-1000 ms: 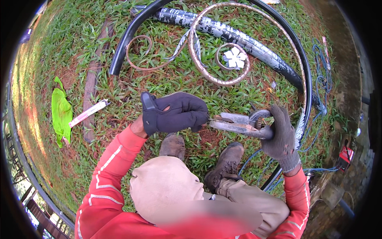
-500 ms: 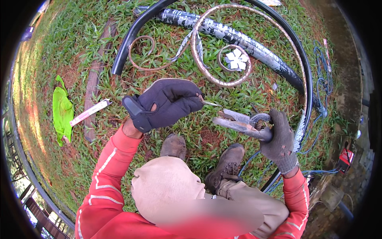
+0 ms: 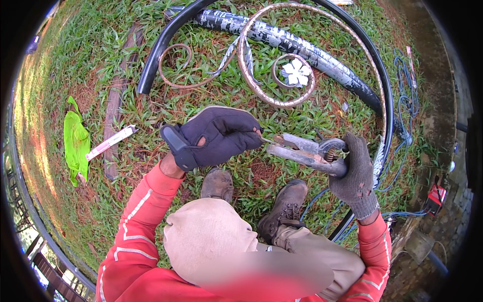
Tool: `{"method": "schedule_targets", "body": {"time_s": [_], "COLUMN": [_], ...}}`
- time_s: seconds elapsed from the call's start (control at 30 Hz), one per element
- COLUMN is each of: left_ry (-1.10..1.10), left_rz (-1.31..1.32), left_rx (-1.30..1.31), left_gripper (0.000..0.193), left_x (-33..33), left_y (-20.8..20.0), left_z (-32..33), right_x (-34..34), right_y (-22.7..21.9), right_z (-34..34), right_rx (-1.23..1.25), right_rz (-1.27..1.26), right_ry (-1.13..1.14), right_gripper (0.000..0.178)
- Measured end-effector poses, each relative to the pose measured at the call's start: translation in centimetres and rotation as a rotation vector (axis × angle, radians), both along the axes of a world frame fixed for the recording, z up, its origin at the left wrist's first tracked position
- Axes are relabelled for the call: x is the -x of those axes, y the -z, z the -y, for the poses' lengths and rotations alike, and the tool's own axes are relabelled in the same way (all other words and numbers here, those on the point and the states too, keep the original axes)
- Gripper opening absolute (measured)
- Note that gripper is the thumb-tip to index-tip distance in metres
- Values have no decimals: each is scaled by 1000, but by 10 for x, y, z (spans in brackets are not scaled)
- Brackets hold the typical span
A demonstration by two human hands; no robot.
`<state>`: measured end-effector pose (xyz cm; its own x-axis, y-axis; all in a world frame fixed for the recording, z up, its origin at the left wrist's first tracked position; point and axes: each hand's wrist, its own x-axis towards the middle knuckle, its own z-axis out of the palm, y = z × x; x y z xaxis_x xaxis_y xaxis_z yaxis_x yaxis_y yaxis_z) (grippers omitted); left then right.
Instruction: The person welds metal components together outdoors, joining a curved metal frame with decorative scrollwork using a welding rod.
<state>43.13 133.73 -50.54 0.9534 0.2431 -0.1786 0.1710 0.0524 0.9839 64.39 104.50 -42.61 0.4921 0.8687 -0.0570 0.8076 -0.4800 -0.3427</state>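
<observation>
My left hand [image 3: 216,135], in a dark padded glove, is closed with its fingertips pinching a thin welding rod [image 3: 267,141]. Most of that rod is hidden by the glove. Wrapped in a worn grey knit glove, my right hand [image 3: 358,173] grips a grey spring-loaded electrode holder [image 3: 304,156]. The holder's jaws point left, parted, and the rod's visible end reaches their tip; whether they touch, I cannot tell. Both hands are above the grass, over my boots.
Ahead lies a curved black metal bar [image 3: 156,58] with a scrollwork rod [image 3: 246,75] and a silver flower [image 3: 296,73]. A peeling black pipe [image 3: 282,40] crosses behind. At left are a green cloth [image 3: 75,146] and a pale packet [image 3: 111,142]; at right, blue cable [image 3: 402,110] and a red box [image 3: 436,196].
My left hand has moved slightly right and down, bringing the rod's end up to the holder's jaws. The right hand keeps its grip, almost still.
</observation>
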Motion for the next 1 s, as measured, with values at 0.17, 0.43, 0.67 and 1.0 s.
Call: {"method": "schedule_targets", "body": {"time_s": [0.17,0.43,0.67,1.0], "left_ry": [144,-322,-772,-132], "left_rz": [-35,272,82,-519], "left_rx": [97,-259,-20,-189], "left_gripper": [15,27,22,49], "left_x": [4,7,52,78], "left_y": [4,20,62,112], "left_z": [-5,-5,-22,9], "right_x": [3,2,5,18], "right_y": [-5,-28,-79,-102], "right_z": [-3,17,59,37], "right_rx": [10,32,-244,118], "right_rz": [-15,-297,-313,53], "right_ry": [-23,288,365,123], "right_gripper": [71,84,73,50]}}
